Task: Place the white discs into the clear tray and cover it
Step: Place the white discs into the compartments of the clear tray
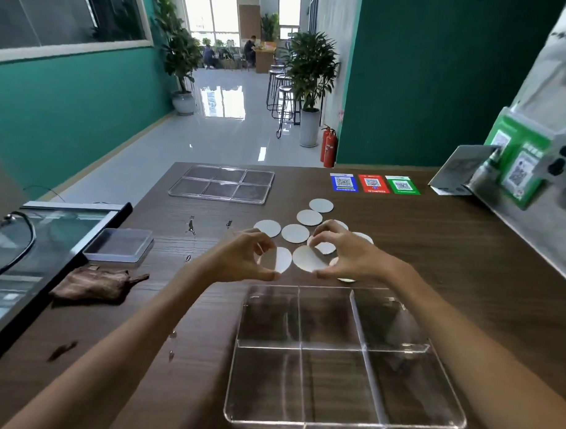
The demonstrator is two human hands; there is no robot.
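Note:
A clear tray (345, 423) with six empty compartments lies on the wooden table close to me. Beyond it, several white discs (295, 232) lie scattered flat. My left hand (245, 256) pinches a white disc (282, 258) by its edge, lifted just past the tray's far rim. My right hand (347, 252) grips another white disc (307, 258) between thumb and fingers, beside the left one. The clear lid (223, 185), moulded with six panels, rests at the table's far side.
A small clear lidded box (120, 247) and a brown cloth (96, 283) sit left of my arms. Coloured QR cards (374, 183) lie at the far right. A stand with leaflets (514, 164) rises along the right wall. A glass-topped unit (34, 237) borders the left.

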